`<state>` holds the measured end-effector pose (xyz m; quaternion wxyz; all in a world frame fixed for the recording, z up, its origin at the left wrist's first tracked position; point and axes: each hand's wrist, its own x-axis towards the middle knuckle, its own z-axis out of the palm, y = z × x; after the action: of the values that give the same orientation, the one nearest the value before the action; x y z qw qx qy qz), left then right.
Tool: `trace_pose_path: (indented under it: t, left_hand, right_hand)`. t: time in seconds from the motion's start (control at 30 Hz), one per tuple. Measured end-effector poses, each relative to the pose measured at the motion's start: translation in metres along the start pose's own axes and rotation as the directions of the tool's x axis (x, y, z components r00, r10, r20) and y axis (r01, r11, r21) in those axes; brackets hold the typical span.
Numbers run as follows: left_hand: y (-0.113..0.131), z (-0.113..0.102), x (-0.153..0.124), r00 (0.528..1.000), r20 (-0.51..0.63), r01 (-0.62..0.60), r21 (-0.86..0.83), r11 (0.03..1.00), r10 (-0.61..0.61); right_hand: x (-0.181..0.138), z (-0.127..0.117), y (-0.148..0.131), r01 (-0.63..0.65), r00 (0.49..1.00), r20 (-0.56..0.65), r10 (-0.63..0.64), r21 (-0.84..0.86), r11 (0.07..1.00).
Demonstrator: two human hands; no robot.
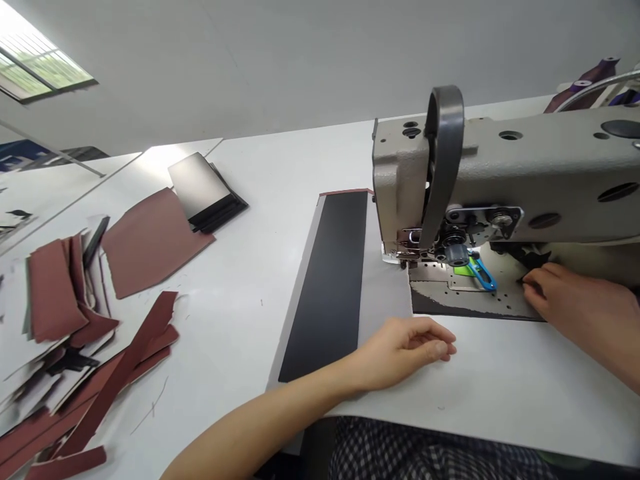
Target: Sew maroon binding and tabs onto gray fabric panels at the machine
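My left hand [413, 347] rests on the white tabletop in front of the sewing machine [505, 180], fingers loosely curled with nothing in them. Its wrist lies over the near end of a flat grey panel [385, 287] with a broad black strip [330, 273] and a reddish edge at the far end. At the right of the machine bed [435, 293], my right hand [555, 293] has thumb and fingers pinched beside some black material [530, 259]. What lies between those fingertips is hidden. Blue-handled thread snips [484, 275] lie on the bed under the machine arm.
Reddish-brown offcuts [55, 287] and long strips [120, 367] are heaped at the left. A larger reddish-brown piece [155, 243] lies near a stack of dark sheets [205, 190]. Purple thread cones [585, 87] stand behind the machine. A grey wall [300, 60] borders the table.
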<state>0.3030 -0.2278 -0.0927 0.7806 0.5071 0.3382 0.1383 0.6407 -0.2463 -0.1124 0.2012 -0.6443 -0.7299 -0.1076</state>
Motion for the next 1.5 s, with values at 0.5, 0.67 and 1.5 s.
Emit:
trace_pose_path:
  t: [0.5, 0.67, 1.5]
  left_hand:
    - [0.004, 0.0, -0.01, 0.969, -0.116, -0.141, 0.47, 0.871, 0.219]
    - [0.026, -0.016, -0.007, 0.977, 0.094, -0.182, 0.837, 0.515, 0.193]
    - [-0.008, -0.079, 0.016, 0.776, 0.238, -0.162, 0.97, -0.18, 0.585]
  right_hand:
    - [-0.015, -0.002, -0.138, 0.01, 0.983, 0.128, -0.129, 0.671, 0.741]
    - [0.007, 0.012, -0.136, -0.199, 0.846, 0.462, -0.266, 0.736, 0.647]
    - [0.063, 0.063, -0.135, -0.123, 0.917, 0.39, 0.09, 0.062, 0.99]
